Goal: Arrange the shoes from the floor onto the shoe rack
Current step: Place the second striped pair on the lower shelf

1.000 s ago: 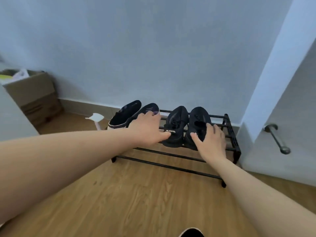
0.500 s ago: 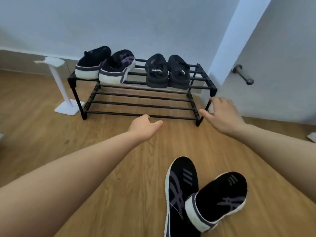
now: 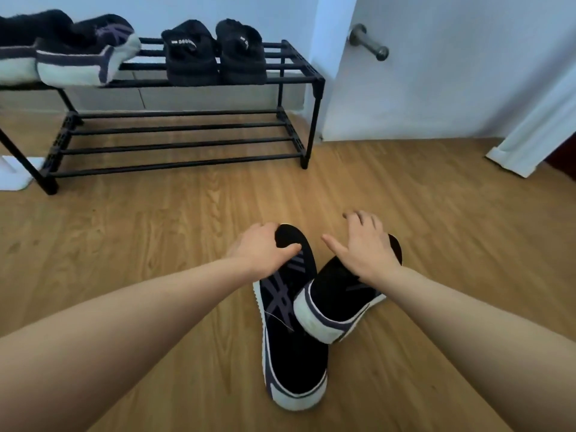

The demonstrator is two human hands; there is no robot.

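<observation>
Left hand (image 3: 260, 249) gripping left sneaker (image 3: 288, 310) toe, right hand (image 3: 363, 247) (fingers spread) above right sneaker (image 3: 341, 296)

On my feed I take the metal peg (image 3: 369, 42) as my marker: a short, dull silver stub with a rounded knob, sticking out of the pale blue-white wall (image 3: 436, 82). Just left of the peg a white corner post (image 3: 330, 57) runs down to the floor. Far to the left of the peg and lower, a grey skirting strip (image 3: 193, 96) lines the foot of the back wall. Below the peg the wooden floor (image 3: 156, 232) spreads out in warm brown planks. Down and right of the peg a white trim board (image 3: 530, 135) leans across the view. At the far left edge, much lower than the peg, I see a flat white base (image 3: 15, 176) on the floor.
</observation>
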